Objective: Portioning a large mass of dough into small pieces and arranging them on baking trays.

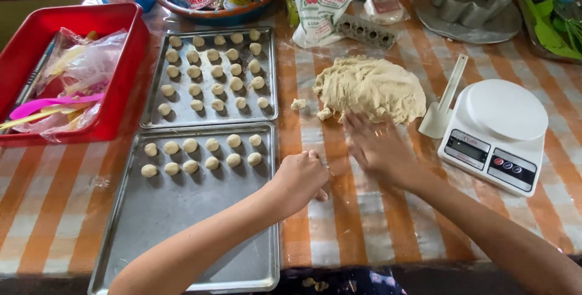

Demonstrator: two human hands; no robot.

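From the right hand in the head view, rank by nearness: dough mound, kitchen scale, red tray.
1. Dough mound, just beyond the right hand, fingertips at its edge.
2. Kitchen scale, further off to its right.
3. Red tray, far left across the table.

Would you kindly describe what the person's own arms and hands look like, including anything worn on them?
Both arms are bare as far as the picture shows: no sleeve, glove, watch or bracelet is visible. The left hand and the right hand show no rings. The right hand is slightly blurred, so fine detail on its fingers cannot be told. Both forearms are slender and enter from the bottom edge.
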